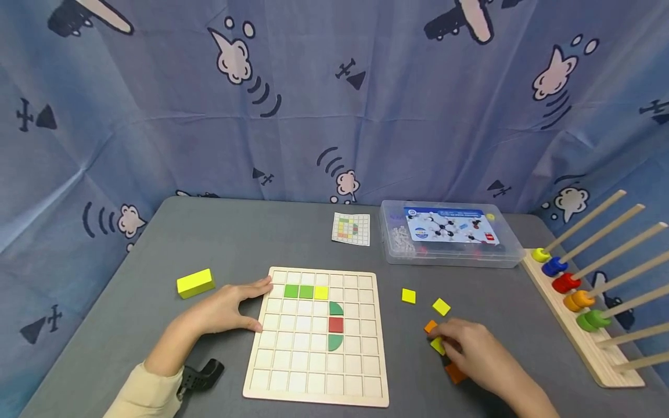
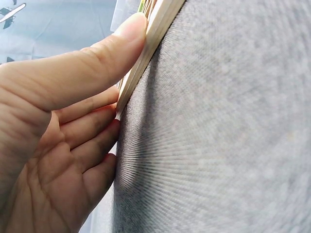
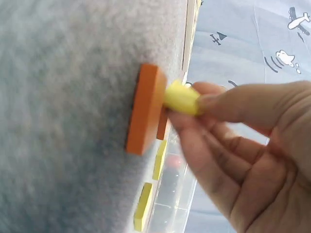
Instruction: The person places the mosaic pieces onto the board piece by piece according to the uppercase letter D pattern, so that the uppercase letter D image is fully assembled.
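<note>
A wooden grid board lies on the table, holding two green squares, a yellow square, a red square and two dark-green quarter-circle tiles. My left hand touches the board's left edge with thumb and fingertips spread along it, as the left wrist view shows too. Right of the board, my right hand pinches a yellow tile between thumb and fingers. Close to that hand are an orange tile and an orange-brown tile, partly covered by it.
Two loose yellow tiles lie beyond my right hand. A small pattern card and a clear plastic case stand at the back. On the right is a wooden peg rack with coloured rings; a yellow block lies left.
</note>
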`<state>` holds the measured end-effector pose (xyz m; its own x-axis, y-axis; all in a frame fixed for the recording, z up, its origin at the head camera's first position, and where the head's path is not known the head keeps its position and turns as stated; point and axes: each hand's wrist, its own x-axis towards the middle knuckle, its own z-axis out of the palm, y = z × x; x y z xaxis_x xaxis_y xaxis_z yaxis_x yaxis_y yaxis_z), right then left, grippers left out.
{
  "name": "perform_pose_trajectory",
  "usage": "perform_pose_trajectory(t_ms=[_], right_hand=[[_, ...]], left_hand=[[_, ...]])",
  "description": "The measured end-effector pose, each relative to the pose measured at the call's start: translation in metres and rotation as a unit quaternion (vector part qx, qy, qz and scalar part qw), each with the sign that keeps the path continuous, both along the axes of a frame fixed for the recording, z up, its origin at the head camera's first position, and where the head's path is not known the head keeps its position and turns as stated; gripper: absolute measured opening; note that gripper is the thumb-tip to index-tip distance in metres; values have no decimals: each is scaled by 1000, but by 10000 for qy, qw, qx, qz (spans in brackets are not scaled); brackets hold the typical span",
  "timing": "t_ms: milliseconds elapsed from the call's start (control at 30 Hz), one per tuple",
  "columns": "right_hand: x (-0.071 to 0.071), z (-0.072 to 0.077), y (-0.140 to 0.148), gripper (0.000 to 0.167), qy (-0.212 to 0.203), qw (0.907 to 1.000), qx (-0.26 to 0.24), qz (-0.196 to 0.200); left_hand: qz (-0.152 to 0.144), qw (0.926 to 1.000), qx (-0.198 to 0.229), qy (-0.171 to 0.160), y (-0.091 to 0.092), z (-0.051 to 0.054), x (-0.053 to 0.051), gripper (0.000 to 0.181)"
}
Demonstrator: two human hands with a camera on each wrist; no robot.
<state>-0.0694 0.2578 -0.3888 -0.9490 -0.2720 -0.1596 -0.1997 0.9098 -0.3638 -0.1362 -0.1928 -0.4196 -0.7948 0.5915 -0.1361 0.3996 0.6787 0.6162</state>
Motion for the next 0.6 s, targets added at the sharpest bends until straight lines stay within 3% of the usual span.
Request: perform_pose_trajectory(t_ms=[100, 200, 267, 400, 500, 600], right_hand=[[0, 1, 3, 18, -86, 9991, -421, -8], [-2, 2, 3, 13, -467, 9930, -1080, -92], [-3, 2, 1, 13, -787, 9833, -1637, -145], [-6, 2, -9, 28, -1373, 9500, -2803, -42], [-6, 2, -21, 32, -1624, 9294, -3313, 100], [-7, 2, -35, 30, -1723, 9228, -3440, 192]], left_hand=[[17, 10000, -9, -15, 1, 0, 1, 87], [11, 10000, -33, -20, 0, -1, 1, 87], [14, 10000, -25, -35, 0, 0, 0, 87], [2, 10000, -10, -20, 1, -1, 0, 87], [-20, 10000, -34, 13, 1, 0, -1, 87], [-40, 10000, -39, 31, 1, 0, -1, 87]])
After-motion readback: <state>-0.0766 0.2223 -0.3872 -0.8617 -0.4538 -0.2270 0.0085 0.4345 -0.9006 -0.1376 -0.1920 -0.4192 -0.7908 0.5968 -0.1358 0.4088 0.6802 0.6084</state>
